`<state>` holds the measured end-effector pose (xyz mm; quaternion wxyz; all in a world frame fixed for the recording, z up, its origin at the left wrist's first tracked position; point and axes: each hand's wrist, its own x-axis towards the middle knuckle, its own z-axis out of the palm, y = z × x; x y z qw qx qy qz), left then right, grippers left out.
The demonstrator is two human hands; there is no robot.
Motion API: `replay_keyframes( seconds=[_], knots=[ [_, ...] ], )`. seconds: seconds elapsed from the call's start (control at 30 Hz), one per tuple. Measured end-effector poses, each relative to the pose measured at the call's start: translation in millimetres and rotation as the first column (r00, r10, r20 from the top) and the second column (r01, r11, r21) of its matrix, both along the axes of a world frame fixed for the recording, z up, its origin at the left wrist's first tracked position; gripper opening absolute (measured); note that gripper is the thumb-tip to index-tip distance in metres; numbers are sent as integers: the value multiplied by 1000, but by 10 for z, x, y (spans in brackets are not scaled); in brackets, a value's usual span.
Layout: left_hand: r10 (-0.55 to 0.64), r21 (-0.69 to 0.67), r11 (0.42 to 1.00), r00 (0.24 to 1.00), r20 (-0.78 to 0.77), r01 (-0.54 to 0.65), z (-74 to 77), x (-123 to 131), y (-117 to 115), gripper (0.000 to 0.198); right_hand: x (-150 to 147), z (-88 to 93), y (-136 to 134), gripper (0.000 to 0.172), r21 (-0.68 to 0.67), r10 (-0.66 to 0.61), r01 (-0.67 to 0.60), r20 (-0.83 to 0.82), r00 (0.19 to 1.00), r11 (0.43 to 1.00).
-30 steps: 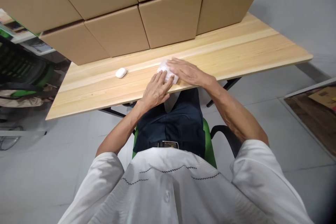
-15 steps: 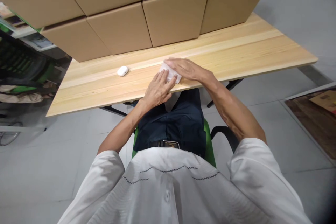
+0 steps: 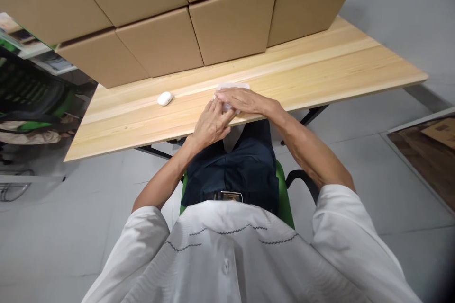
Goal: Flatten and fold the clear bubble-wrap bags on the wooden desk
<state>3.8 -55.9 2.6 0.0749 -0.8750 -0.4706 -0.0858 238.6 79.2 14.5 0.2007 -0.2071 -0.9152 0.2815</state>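
Observation:
A small, thin, whitish sheet (image 3: 232, 86), partly see-through, lies near the front edge of the wooden table. Whether it is paper or plastic I cannot tell. My left hand (image 3: 212, 122) rests on its near left part, fingers stretched forward. From the right, my right hand (image 3: 243, 99) lies flat across the sheet, its fingertips meeting those of my left hand. Much of the sheet is hidden under both hands; its far edge shows beyond my right hand. To the left of my hands sits a white earbud case (image 3: 165, 98), touched by neither.
Stacked cardboard boxes (image 3: 232, 21) form a wall along the back of the wooden table (image 3: 337, 68). A black chair (image 3: 31, 90) and part of another person (image 3: 30, 137) are at the left. A green chair (image 3: 283, 194) is beneath me.
My right hand has slid left and towards me over the sheet, onto my left fingertips. More of the sheet's far edge now shows beyond it. My left hand has hardly moved.

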Motion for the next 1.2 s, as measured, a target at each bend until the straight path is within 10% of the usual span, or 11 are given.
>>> replay_keyframes(
  seconds=[0.3, 0.63, 0.83, 1.2],
  knots=[
    [19, -15, 1000, 1000, -15, -19, -42, -7, 2, 100, -9, 52, 349, 96, 56, -272, 269, 47, 961, 962],
    [-1, 11, 1000, 1000, 0, 1, -23, 10, 16, 99, -413, 177, 172, 96, -5, -103, 104, 122, 987, 995],
    [19, -2, 1000, 1000, -5, -19, -56, -7, 8, 100, 14, 179, 161, 90, 24, -311, 311, 0, 951, 950],
    [-1, 8, 1000, 1000, -19, 1, -9, -12, 11, 102, 398, -152, -149, 108, 11, -109, 109, -7, 994, 994]
  ],
)
